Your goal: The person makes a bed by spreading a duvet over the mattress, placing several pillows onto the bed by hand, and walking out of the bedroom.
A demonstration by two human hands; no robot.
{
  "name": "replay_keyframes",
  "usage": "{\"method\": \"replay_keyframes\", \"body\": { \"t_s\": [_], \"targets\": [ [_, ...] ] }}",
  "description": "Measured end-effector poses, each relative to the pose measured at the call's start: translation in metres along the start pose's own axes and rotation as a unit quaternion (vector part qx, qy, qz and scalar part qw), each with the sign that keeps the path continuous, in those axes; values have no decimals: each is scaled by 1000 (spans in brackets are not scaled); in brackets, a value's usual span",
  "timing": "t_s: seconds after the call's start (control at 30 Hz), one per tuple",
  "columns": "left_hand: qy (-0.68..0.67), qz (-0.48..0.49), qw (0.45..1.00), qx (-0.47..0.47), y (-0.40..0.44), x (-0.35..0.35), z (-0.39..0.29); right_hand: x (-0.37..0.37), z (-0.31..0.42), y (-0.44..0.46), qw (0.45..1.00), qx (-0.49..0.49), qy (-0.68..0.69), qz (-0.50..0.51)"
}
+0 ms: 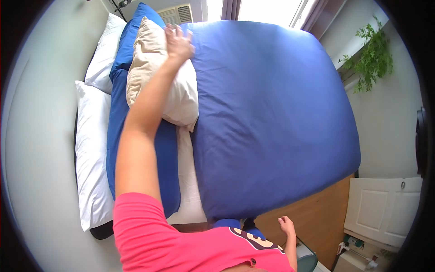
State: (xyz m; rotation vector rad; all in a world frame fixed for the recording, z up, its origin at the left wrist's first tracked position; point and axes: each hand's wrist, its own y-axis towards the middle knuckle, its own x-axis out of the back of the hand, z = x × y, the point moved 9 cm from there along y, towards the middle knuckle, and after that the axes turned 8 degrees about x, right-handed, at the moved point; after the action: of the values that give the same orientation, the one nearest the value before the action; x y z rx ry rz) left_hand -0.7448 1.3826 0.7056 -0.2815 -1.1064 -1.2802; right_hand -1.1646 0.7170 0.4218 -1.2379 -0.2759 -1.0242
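My left hand reaches out over the top right edge of a beige and white cushion, its fingers spread. Whether the fingertips touch the cushion I cannot tell. The cushion leans on blue pillows, partly hidden behind my forearm. Low on the right, my right hand hangs beside my body with loosely bent fingers and nothing in it. A blue bedspread covers most of the bed, with a strip of white sheet showing between it and the pillows.
White pillows lie along the wall side. An air conditioner and a curtained window are beyond the bed. A leafy plant hangs at the right, above a white cabinet door. Wooden floor runs beside the bed.
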Motion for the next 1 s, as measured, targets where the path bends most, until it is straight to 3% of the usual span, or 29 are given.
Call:
{"method": "replay_keyframes", "body": {
  "t_s": [0.1,0.13,0.17,0.2,0.3,0.47,0.57,0.6,0.67,0.73,0.77,0.8,0.83,1.0],
  "targets": [
    [-48,98,987,-120,-52,-37,-67,10,36,5,999,30,32,-12],
    [-32,153,980,-119,-60,-93,-72,13,43,5,997,47,61,-27],
    [157,279,943,-97,-75,-139,-61,18,46,6,993,64,89,-42],
    [187,312,925,-113,-90,-142,-42,21,42,5,988,60,131,-54],
    [132,301,942,-63,-91,-151,-17,28,20,-11,978,-8,194,-77],
    [75,292,951,-74,-82,-129,-18,1,-39,-26,997,-18,-67,-31],
    [79,241,965,-62,-71,-148,-25,-28,-86,-17,995,-62,79,-13],
    [146,254,956,-27,-75,-128,-10,-29,-89,-18,991,-76,110,-11],
    [146,236,961,16,-81,-90,32,-27,-72,-23,979,-104,173,-3],
    [52,224,971,71,-92,-30,86,-23,-62,-24,976,-104,192,-12],
    [3,171,978,121,-96,-25,116,-23,-61,-23,974,-103,200,-17],
    [-50,197,954,222,-112,2,148,-26,-68,-19,975,-96,197,-18],
    [-154,216,927,266,-115,-29,177,-26,-71,-18,975,-100,200,-18],
    [-199,129,943,234,-141,-45,214,-36,-88,-5,979,-92,182,6]
  ]
}}
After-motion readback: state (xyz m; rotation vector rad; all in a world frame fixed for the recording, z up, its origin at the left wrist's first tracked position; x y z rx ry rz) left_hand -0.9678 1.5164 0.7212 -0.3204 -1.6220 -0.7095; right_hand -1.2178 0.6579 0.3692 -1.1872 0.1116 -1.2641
